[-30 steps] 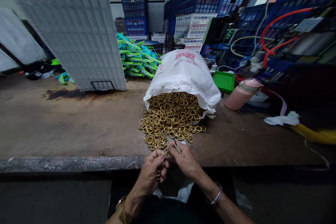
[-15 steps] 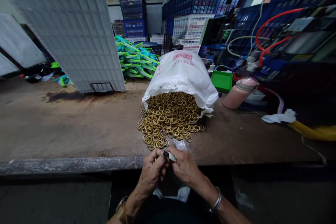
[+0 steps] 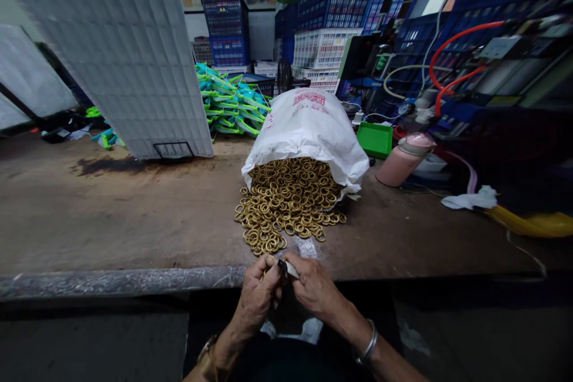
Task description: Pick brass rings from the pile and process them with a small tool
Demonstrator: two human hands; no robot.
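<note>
At the near edge of the table, my left hand (image 3: 260,287) and my right hand (image 3: 314,285) meet at the fingertips. My right hand is closed on a small pale, flat piece with a black end (image 3: 292,270), whose kind is unclear. That black end touches the pinched fingers of my left hand; whatever sits inside that pinch is mostly hidden. Just beyond, a heap of brass-coloured rings (image 3: 286,206) spills from the open mouth of a white woven sack (image 3: 311,125) lying on its side.
A wooden table (image 3: 134,215) spans the view. To the left stands a white ribbed panel (image 3: 120,59), with green and turquoise pieces (image 3: 233,101) behind it. Rightward are a green tray (image 3: 375,139), a pink bottle (image 3: 403,161) and red hoses (image 3: 441,51). Stacked crates (image 3: 329,48) rise behind.
The view has shifted slightly. Both hands stay together at the table edge, and the black end of the small piece has turned a little against my left fingers.
</note>
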